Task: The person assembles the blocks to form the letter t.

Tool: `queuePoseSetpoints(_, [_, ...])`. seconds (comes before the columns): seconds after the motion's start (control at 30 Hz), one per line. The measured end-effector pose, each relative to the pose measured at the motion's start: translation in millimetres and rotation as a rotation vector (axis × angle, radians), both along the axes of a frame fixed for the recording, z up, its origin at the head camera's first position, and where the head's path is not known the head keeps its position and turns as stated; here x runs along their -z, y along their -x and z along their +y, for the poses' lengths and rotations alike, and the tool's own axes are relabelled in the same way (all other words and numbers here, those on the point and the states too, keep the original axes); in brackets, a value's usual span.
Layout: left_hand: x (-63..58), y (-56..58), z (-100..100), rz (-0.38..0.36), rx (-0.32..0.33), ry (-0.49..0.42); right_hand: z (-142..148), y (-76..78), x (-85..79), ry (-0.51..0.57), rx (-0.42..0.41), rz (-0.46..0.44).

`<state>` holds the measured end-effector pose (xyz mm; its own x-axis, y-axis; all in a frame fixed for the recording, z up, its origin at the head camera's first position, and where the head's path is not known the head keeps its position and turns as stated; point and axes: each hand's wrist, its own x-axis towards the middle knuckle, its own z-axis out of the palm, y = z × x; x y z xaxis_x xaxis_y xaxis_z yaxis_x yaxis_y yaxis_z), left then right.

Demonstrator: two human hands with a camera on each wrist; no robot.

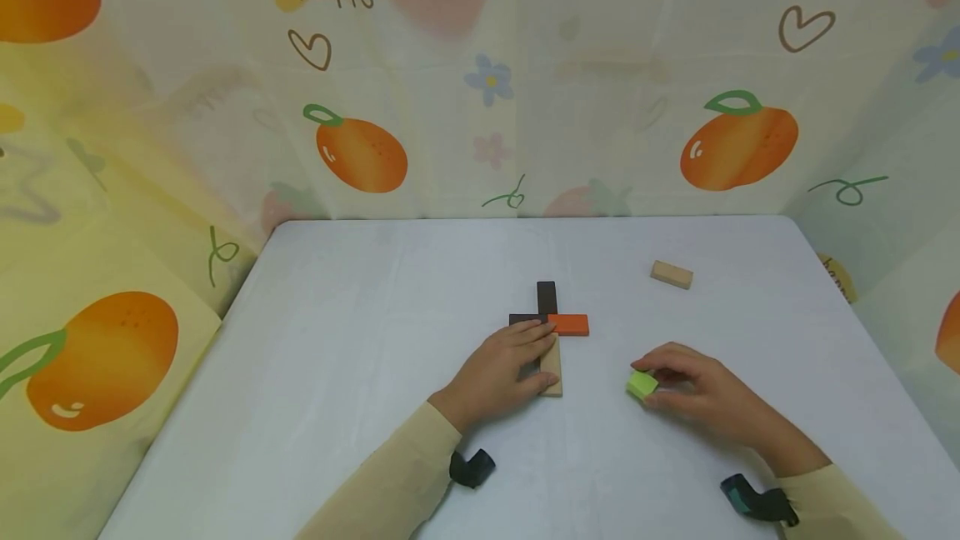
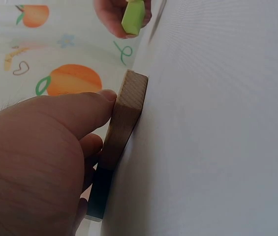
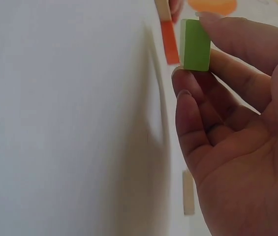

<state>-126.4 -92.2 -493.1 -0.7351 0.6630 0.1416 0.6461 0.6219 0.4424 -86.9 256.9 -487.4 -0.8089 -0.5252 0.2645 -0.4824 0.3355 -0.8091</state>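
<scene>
Four wooden blocks lie on the white table as a cross, meeting near the middle: a black block (image 1: 547, 297) at the far end, a second black block (image 1: 523, 318) on the left, an orange block (image 1: 572, 324) on the right and a natural wood block (image 1: 552, 365) on the near side. My left hand (image 1: 491, 369) rests over them, fingertips at the centre and thumb on the wood block, partly hiding the left black one. To the right, my right hand (image 1: 708, 394) pinches a light green block (image 3: 197, 46) between thumb and fingers, low over the table.
Another natural wood block (image 1: 672, 274) lies alone toward the back right of the white table (image 1: 375, 298). Behind the table hangs a curtain (image 1: 585, 107) printed with oranges. Both sleeves carry a dark strap near the wrist.
</scene>
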Motion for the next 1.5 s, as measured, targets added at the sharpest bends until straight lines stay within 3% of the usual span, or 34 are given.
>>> queuePoseSetpoints(0.87, [-0.2,0.1,0.5,0.014,-0.01,0.014,-59.0,-2.3,1.2,-0.032,-0.158,-0.037])
queuePoseSetpoints(1.27, [-0.3,0.8,0.2,0.024,0.0,0.011,-72.8,-5.7,3.3,-0.115,-0.154,-0.033])
queuePoseSetpoints(1.5, [0.7,1.1,0.6,0.027,0.0,0.01,-64.0,-4.8,-2.5,-0.185,-0.131,-0.098])
